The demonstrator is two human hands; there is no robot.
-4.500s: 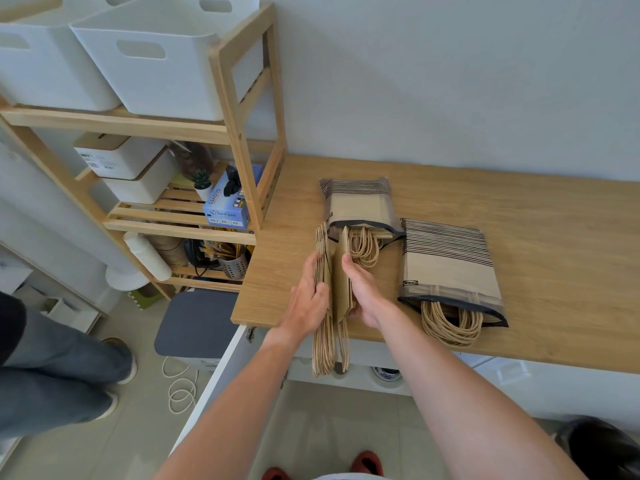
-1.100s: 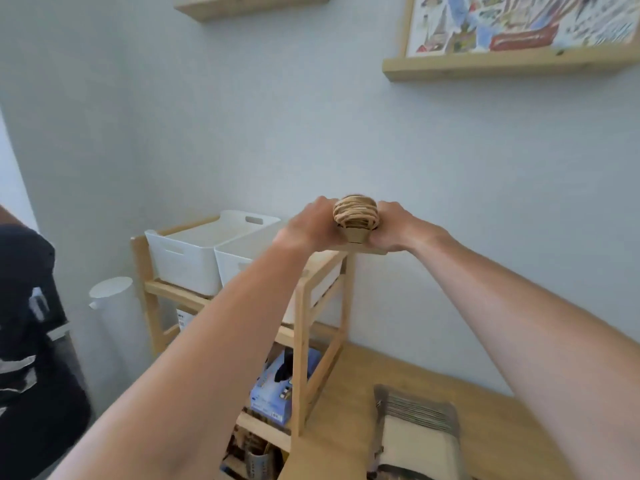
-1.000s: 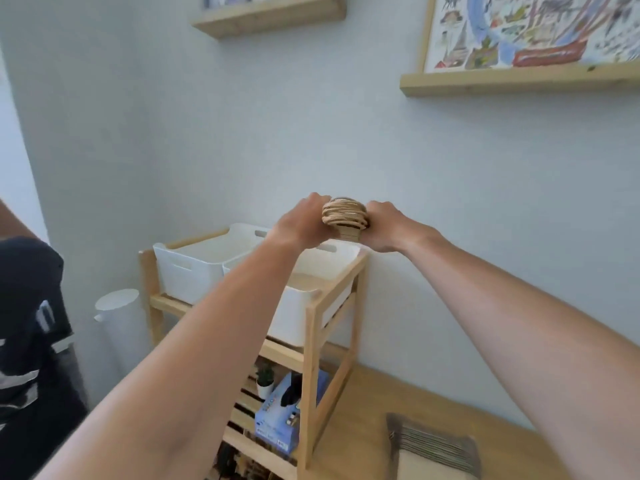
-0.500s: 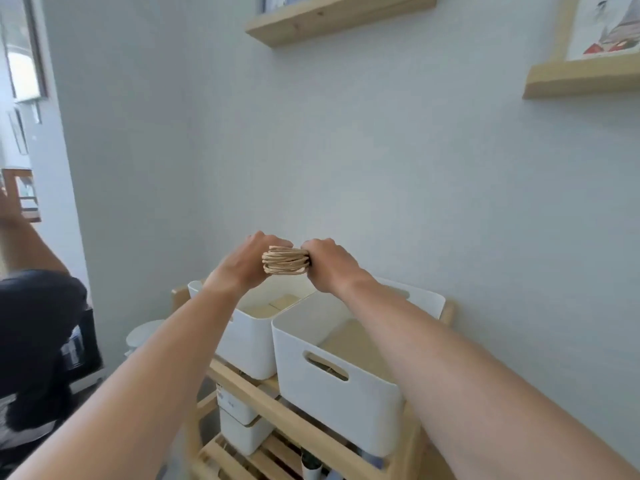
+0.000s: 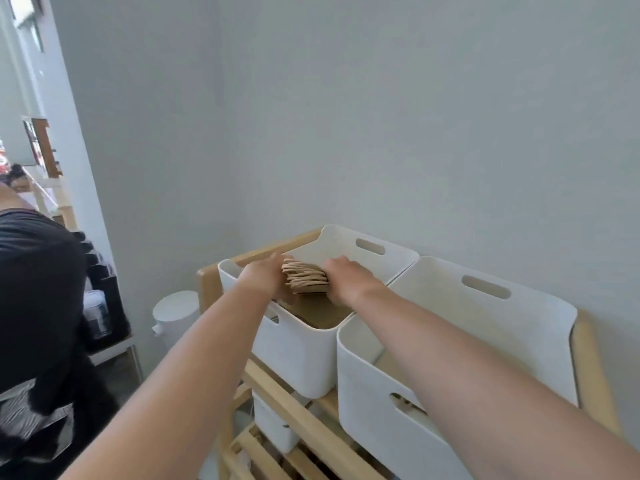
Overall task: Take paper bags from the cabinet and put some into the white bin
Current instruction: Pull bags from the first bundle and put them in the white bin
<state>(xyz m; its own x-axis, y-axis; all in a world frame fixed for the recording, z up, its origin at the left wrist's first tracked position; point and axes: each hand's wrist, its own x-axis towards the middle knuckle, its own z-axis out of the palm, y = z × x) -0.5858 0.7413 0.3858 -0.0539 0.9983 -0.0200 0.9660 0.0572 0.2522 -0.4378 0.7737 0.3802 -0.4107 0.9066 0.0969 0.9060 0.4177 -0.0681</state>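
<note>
While both forearms reach out over the near bin (image 5: 374, 403), the left hand (image 5: 265, 278) and right hand (image 5: 346, 280) curl round a stack of folded bags (image 5: 304, 280) from either side, pressing it between them just above the far bin (image 5: 294, 355). Paper this thin should be light and floppy, the twisted handles loose on top, so squeezing the flat sides keeps the stack together. Brown paper already lies below the hands.

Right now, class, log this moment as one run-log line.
stage: lowering | object: paper bags | hands: left hand, right hand grip stack | target: left white bin | released: no
</note>
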